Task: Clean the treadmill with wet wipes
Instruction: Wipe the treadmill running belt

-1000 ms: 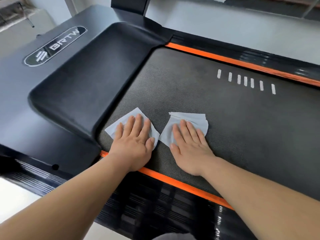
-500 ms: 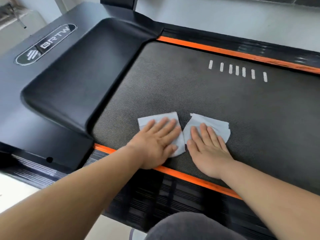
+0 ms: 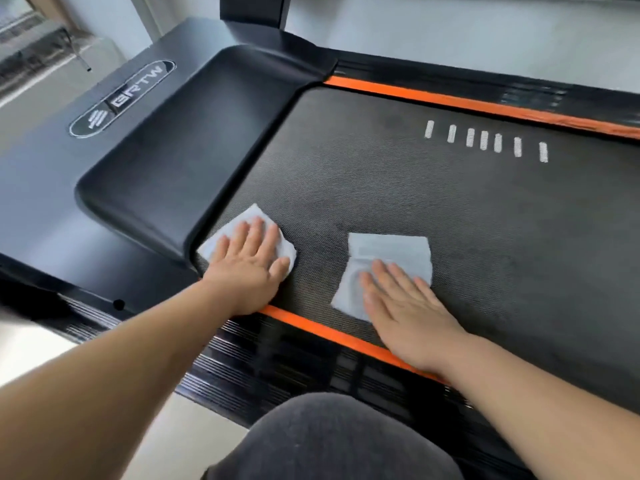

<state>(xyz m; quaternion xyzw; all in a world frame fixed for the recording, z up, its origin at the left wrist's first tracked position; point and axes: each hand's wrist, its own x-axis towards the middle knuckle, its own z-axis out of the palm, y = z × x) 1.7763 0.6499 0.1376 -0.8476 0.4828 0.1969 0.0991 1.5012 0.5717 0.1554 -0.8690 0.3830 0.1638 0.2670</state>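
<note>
Treadmill belt (image 3: 398, 195) bears two wipes, left hand (image 3: 247, 268) flat on the left wipe (image 3: 249, 218) by the cover (image 3: 180, 143), right hand (image 3: 405, 306) flat on the right wipe (image 3: 391, 249); even pressure, overlapping strokes should clean best.

Left wipe (image 3: 255, 213) mostly hidden under left hand (image 3: 247, 271); right wipe (image 3: 388, 248) near corner under right hand (image 3: 405, 306). Treadmill belt (image 3: 450, 209) cut by right edge, upright post (image 3: 252, 10) by top, grey knee (image 3: 329, 441) by bottom. Far side rail (image 3: 530, 95) and near side rail (image 3: 277, 358) ribs blurred.

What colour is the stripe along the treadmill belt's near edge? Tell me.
The stripe is orange, seen best in the head view.
</note>
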